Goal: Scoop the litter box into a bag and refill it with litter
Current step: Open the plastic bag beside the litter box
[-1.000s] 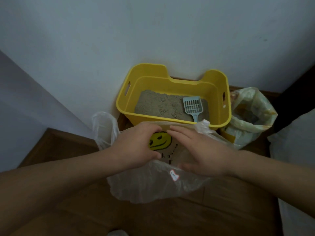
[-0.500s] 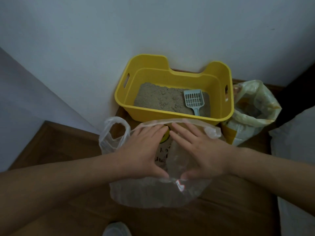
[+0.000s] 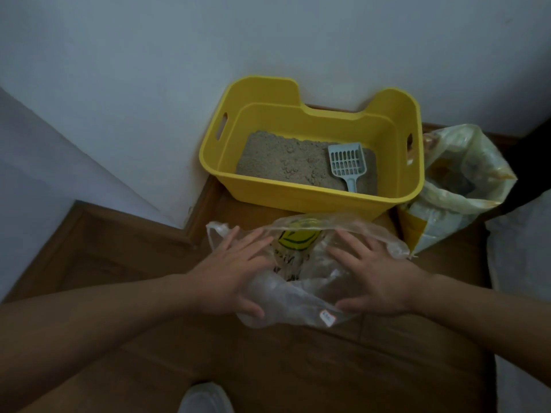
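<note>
A yellow litter box [image 3: 301,198] stands against the white wall, holding grey litter [image 3: 283,159] and a pale blue slotted scoop [image 3: 347,165] at its right side. In front of it on the wooden floor lies a clear plastic bag [image 3: 301,281] with a yellow smiley print. My left hand [image 3: 235,272] and my right hand [image 3: 372,275] rest flat on the bag's left and right sides, fingers spread, thumbs at its near edge. An open sack of litter [image 3: 456,186] leans at the box's right.
White walls form a corner behind and to the left of the box. Wooden floor [image 3: 298,368] stretches toward me. A light shoe tip [image 3: 205,397] shows at the bottom edge. A pale cloth surface [image 3: 524,263] lies along the right edge.
My hands have slid apart, from touching at the bag's middle to its left and right sides, spreading the bag. The camera view has tilted down slightly.
</note>
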Tool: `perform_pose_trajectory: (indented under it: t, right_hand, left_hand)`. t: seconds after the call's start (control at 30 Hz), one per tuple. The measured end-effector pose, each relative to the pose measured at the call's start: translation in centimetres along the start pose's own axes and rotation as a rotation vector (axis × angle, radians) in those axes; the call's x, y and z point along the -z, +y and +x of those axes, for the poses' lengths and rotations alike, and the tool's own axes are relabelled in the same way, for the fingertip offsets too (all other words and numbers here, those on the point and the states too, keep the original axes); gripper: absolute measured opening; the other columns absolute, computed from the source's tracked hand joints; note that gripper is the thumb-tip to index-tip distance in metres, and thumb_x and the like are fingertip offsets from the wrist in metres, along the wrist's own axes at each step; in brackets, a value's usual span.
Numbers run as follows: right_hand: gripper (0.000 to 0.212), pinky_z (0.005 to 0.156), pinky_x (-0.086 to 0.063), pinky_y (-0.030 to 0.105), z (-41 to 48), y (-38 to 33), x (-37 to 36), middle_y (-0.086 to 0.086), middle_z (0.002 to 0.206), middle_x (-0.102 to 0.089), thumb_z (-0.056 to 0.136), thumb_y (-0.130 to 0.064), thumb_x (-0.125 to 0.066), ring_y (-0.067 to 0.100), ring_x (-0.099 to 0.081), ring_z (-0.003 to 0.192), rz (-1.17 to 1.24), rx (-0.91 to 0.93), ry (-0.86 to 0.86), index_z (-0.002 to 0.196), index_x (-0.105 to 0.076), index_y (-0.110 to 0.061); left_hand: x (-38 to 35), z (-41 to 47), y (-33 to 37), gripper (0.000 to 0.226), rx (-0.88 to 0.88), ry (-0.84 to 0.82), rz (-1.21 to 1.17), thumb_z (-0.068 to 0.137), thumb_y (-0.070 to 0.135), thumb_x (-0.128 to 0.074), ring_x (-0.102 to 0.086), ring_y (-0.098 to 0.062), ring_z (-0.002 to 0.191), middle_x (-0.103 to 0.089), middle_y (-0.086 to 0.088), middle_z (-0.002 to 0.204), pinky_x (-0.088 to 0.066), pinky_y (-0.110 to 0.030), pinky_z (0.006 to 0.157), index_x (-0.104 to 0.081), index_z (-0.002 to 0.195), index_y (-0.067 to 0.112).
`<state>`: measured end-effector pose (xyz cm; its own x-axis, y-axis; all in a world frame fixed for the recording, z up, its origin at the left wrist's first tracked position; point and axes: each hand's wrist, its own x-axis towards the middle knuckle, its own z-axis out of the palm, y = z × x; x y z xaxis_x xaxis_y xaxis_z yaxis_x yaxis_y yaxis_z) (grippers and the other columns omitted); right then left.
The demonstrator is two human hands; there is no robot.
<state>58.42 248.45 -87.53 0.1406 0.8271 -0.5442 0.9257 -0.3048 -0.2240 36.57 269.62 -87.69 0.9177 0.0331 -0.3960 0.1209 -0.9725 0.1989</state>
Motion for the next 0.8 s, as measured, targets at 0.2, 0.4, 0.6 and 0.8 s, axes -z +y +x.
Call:
perform_pose_trajectory:
  t: [0.2,0.4,0.6,0.8]
  right_hand:
    - [0.077,0.119,-0.020,0.037,0.2,-1.5,2.4,0.002,0.155,-0.035,0.086,-0.074,-0.037,0.020,-0.027,0.144,-0.049,0.345,0.267,0.145,-0.041,-0.025]
    - [0.038,0.084,-0.051,0.040,3.5,-2.6,2.9,-0.004,0.095,-0.070,0.096,-0.047,-0.047,0.015,-0.062,0.092,0.276,0.286,0.408,0.105,-0.072,-0.020]
    - [0.030,0.085,-0.051,0.037,3.8,-2.5,0.5,-0.011,0.092,-0.063,0.090,-0.041,-0.063,0.008,-0.055,0.087,0.321,0.128,0.402,0.117,-0.067,-0.027]
    - [0.080,0.119,-0.006,0.057,3.8,-2.0,-0.4,-0.010,0.155,-0.030,0.081,-0.064,-0.058,0.023,-0.013,0.146,0.035,0.139,0.244,0.150,-0.027,-0.039]
  left_hand:
    - [0.9,1.1,0.1,0.036,-0.169,0.170,0.139,0.077,0.048,-0.071,-0.008,-0.020,0.152,-0.034,0.000,0.156,0.005,-0.053,0.121,-0.053,0.104,0.031]
    - [1.8,1.6,1.1,0.014,-0.296,0.187,0.250,0.075,0.026,-0.070,-0.053,-0.020,0.123,-0.065,0.001,0.110,-0.011,-0.056,0.118,-0.067,0.088,0.024]
    - [0.9,0.7,1.0,0.014,-0.243,0.180,0.173,0.073,0.023,-0.072,-0.055,-0.013,0.092,-0.061,0.008,0.087,-0.036,-0.051,0.111,-0.063,0.082,0.027]
    - [0.9,0.9,1.4,0.023,-0.085,0.109,0.120,0.083,0.037,-0.058,-0.052,-0.017,0.094,-0.060,0.006,0.101,-0.032,-0.035,0.086,-0.047,0.100,0.028]
